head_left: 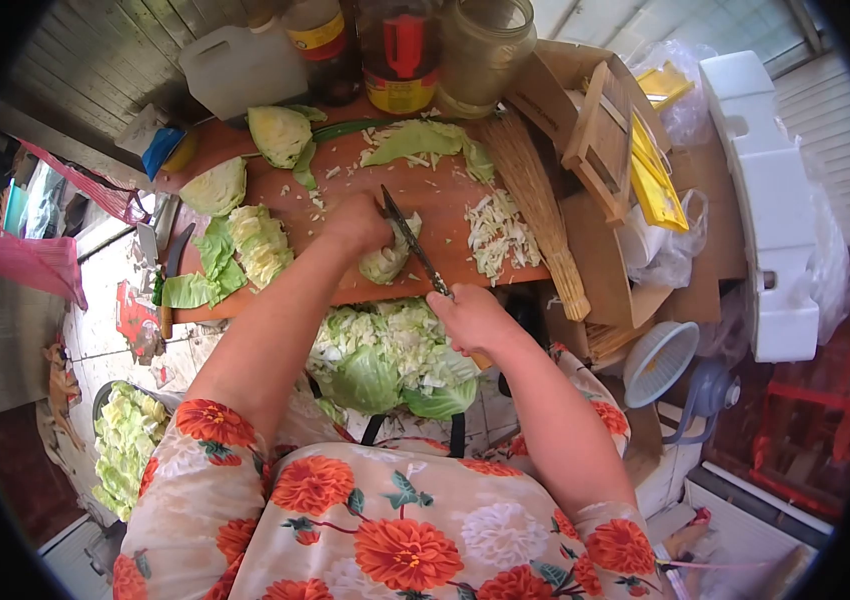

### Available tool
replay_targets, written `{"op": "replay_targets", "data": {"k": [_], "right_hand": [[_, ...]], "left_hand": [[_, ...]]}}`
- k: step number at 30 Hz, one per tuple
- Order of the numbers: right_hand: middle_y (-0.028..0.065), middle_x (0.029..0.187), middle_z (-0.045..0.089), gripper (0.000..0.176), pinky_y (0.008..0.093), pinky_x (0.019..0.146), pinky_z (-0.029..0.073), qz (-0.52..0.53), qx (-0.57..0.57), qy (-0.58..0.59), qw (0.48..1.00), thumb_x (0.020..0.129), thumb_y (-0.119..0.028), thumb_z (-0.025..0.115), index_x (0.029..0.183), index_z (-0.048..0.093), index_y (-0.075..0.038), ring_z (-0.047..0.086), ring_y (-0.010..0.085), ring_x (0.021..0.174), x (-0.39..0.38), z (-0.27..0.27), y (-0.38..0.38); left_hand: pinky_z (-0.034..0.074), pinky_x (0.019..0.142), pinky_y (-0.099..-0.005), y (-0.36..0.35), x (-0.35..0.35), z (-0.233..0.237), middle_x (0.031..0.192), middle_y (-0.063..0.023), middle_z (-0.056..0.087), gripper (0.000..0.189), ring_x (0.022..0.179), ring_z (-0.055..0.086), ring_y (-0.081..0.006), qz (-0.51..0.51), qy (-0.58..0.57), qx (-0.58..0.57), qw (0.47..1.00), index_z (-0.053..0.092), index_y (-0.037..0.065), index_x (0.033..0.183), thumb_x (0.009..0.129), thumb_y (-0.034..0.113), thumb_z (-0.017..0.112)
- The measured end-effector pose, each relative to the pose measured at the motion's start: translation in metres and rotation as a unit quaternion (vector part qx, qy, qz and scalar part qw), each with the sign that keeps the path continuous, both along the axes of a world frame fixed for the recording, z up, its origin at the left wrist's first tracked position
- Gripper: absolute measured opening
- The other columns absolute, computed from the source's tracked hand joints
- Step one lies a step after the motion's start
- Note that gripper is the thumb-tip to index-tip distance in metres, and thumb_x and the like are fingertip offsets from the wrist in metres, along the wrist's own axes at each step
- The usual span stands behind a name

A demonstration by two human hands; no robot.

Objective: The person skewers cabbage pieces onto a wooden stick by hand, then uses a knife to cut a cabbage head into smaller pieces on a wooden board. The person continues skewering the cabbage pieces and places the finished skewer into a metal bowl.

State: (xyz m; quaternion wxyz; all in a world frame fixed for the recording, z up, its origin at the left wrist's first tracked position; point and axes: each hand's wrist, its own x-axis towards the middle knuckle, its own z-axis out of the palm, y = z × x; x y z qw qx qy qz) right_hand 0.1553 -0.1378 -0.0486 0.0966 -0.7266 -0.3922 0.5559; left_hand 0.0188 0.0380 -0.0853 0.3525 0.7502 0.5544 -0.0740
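Observation:
My right hand [470, 318] is closed round the handle of a knife [413, 240], whose dark blade slants up and left over the orange board [335, 270]. Just left of the blade, my left hand [358, 225] rests with its fingers curled at a cabbage piece [387, 262]. How firmly it holds the piece is hard to see. Chopped cabbage [500, 235] lies to the right on the board. Cabbage wedges [215, 188] and loose leaves [207, 275] are at its left side. Below the board's near edge is a heap of cut cabbage [385, 350].
Jars [485, 55] and a white jug [243, 72] stand behind the board. A straw brush [535, 200] lies along its right end, beside a cardboard box [595, 250]. Another knife [177, 250] is at the left edge. More cabbage [128, 435] sits at lower left.

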Motion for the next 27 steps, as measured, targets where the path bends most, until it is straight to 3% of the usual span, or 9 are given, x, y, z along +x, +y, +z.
{"op": "replay_targets", "data": {"k": [2, 4, 6, 12, 14, 17, 20, 27], "right_hand": [[0.0309, 0.093, 0.062, 0.050, 0.0467, 0.082, 0.047, 0.014, 0.019, 0.005, 1.000, 0.091, -0.039, 0.048, 0.093, 0.058, 0.009, 0.061, 0.0435, 0.089, -0.003, -0.012, -0.001], [0.0297, 0.096, 0.062, 0.050, 0.0464, 0.084, 0.046, 0.025, 0.083, -0.108, 0.990, 0.092, -0.041, 0.048, 0.096, 0.059, 0.008, 0.060, 0.0432, 0.093, -0.010, -0.019, -0.006], [0.0296, 0.096, 0.062, 0.050, 0.0463, 0.085, 0.046, 0.011, 0.094, -0.109, 0.990, 0.092, -0.041, 0.048, 0.096, 0.059, 0.008, 0.060, 0.0432, 0.094, -0.014, -0.020, -0.010], [0.0297, 0.099, 0.062, 0.050, 0.0463, 0.087, 0.045, -0.080, 0.087, -0.070, 0.991, 0.091, -0.041, 0.048, 0.096, 0.060, 0.007, 0.058, 0.0436, 0.098, -0.001, -0.032, -0.012], [0.0300, 0.100, 0.061, 0.049, 0.0458, 0.088, 0.044, -0.133, 0.078, -0.045, 0.987, 0.091, -0.041, 0.049, 0.098, 0.061, 0.006, 0.057, 0.0431, 0.100, 0.008, -0.042, -0.014], [0.0300, 0.100, 0.061, 0.049, 0.0457, 0.087, 0.044, -0.155, 0.086, -0.054, 0.983, 0.091, -0.041, 0.049, 0.099, 0.060, 0.006, 0.057, 0.0431, 0.100, 0.016, -0.041, -0.012], [0.0297, 0.098, 0.061, 0.049, 0.0460, 0.086, 0.044, -0.169, 0.097, -0.053, 0.979, 0.091, -0.042, 0.049, 0.098, 0.060, 0.006, 0.058, 0.0432, 0.099, 0.018, -0.047, -0.013], [0.0278, 0.091, 0.062, 0.049, 0.0469, 0.083, 0.045, -0.112, 0.083, -0.027, 0.990, 0.091, -0.043, 0.049, 0.091, 0.059, 0.005, 0.058, 0.0434, 0.093, -0.006, -0.016, -0.020]], "left_hand": [[0.050, 0.085, -0.0369, -0.002, -0.004, 0.000, 0.103, -0.0186, 0.067, 0.052, 0.098, 0.064, -0.0313, 0.004, -0.027, 0.004, 1.000, 0.063, 0.001, 0.103, 0.057, 0.017, 0.080], [0.050, 0.086, -0.0371, -0.001, -0.011, -0.008, 0.103, -0.0177, 0.067, 0.055, 0.098, 0.063, -0.0313, 0.010, -0.049, -0.011, 0.999, 0.063, 0.001, 0.104, 0.056, 0.017, 0.082], [0.050, 0.086, -0.0373, -0.002, -0.015, -0.004, 0.102, -0.0169, 0.067, 0.058, 0.098, 0.063, -0.0312, 0.016, -0.071, -0.023, 0.997, 0.063, 0.001, 0.105, 0.054, 0.018, 0.083], [0.049, 0.088, -0.0359, -0.013, -0.028, 0.014, 0.107, -0.0175, 0.065, 0.061, 0.101, 0.062, -0.0307, 0.013, 0.009, -0.007, 1.000, 0.060, 0.001, 0.113, 0.063, 0.028, 0.080], [0.053, 0.076, -0.0356, -0.013, -0.029, 0.003, 0.106, -0.0172, 0.064, 0.063, 0.094, 0.065, -0.0265, 0.033, -0.038, -0.018, 0.999, 0.055, 0.001, 0.119, 0.066, 0.026, 0.079], [0.053, 0.077, -0.0349, -0.011, -0.024, 0.006, 0.109, -0.0170, 0.064, 0.063, 0.094, 0.064, -0.0271, 0.050, -0.068, -0.033, 0.996, 0.055, -0.001, 0.118, 0.066, 0.024, 0.079], [0.048, 0.088, -0.0344, -0.012, -0.023, -0.001, 0.107, -0.0180, 0.065, 0.059, 0.100, 0.063, -0.0291, 0.084, -0.107, -0.032, 0.990, 0.059, 0.000, 0.114, 0.064, 0.027, 0.077], [0.049, 0.086, -0.0350, -0.012, -0.020, -0.001, 0.106, -0.0186, 0.065, 0.058, 0.099, 0.063, -0.0293, 0.081, -0.068, -0.034, 0.994, 0.058, -0.002, 0.111, 0.064, 0.027, 0.077]]}}
